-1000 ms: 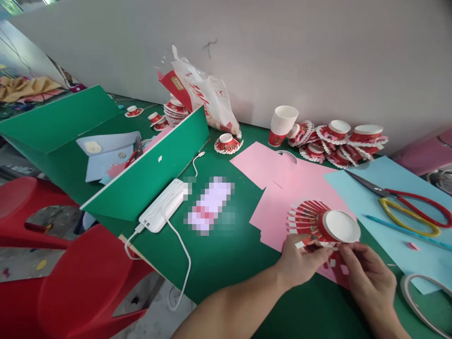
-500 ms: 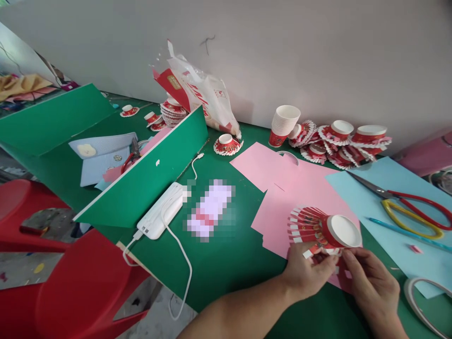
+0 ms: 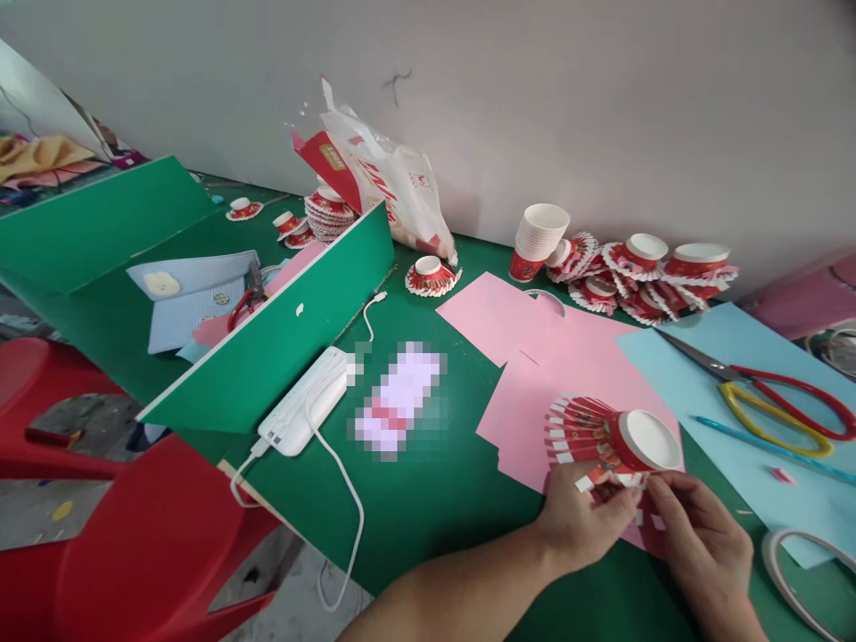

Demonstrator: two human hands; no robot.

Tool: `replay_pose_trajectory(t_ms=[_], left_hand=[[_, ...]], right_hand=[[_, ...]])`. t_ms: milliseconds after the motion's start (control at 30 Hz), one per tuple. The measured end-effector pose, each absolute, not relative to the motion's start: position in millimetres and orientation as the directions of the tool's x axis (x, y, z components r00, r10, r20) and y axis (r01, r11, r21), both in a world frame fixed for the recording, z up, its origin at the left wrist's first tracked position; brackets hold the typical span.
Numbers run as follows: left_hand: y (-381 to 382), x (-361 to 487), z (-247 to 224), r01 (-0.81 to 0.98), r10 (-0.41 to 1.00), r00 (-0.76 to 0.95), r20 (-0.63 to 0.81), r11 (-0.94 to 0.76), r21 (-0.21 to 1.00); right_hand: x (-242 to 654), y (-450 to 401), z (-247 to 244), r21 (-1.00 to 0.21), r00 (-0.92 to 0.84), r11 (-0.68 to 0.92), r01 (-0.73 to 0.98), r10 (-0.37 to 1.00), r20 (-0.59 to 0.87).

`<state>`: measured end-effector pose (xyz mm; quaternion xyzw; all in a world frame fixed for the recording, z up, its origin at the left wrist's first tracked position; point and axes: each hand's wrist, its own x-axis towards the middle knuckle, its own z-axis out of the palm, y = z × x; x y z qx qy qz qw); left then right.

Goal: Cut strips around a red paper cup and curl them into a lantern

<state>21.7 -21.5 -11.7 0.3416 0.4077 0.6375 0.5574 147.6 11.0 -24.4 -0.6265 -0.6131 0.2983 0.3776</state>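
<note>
A red paper cup point(image 3: 619, 441) with its side cut into strips that fan outward is held over pink paper point(image 3: 528, 392) at the lower right, its white base tilted up. My left hand point(image 3: 588, 517) is closed on the fanned strips at the near side. The fingertips of my right hand point(image 3: 702, 526) pinch at the cup's near edge, close to the left fingertips. Small pink bits show by the strips under the right fingers. Exactly what the right fingertips grip is partly hidden.
Scissors point(image 3: 769, 383), a blue pencil point(image 3: 769, 448) and a pink scrap lie on blue paper point(image 3: 659, 357). A tape roll point(image 3: 776, 553) is at the right. Stacked cups point(image 3: 540, 236) and several cut cups point(image 3: 642, 254) stand along the wall. A white power bank point(image 3: 311, 401) sits beside a green divider point(image 3: 287, 330).
Both hands keep nearly the same hold on the cut cup. The view has shifted very slightly; nothing has been picked up or let go.
</note>
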Motion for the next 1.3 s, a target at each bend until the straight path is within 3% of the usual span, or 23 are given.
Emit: replay_pose_trajectory(t_ms=[500, 1300], left_hand=[[-22, 22, -13, -0.456, 0.99, -0.138, -0.044, -0.024, 0.89], [-26, 19, -8, -0.451, 0.988, -0.055, -0.145, 0.105, 0.886]], right_hand=[[146, 13, -23, -0.848, 0.072, 0.038, 0.529, 0.993, 0.09], [149, 11, -24, -0.869, -0.073, 0.244, 0.431, 0.969, 0.236]])
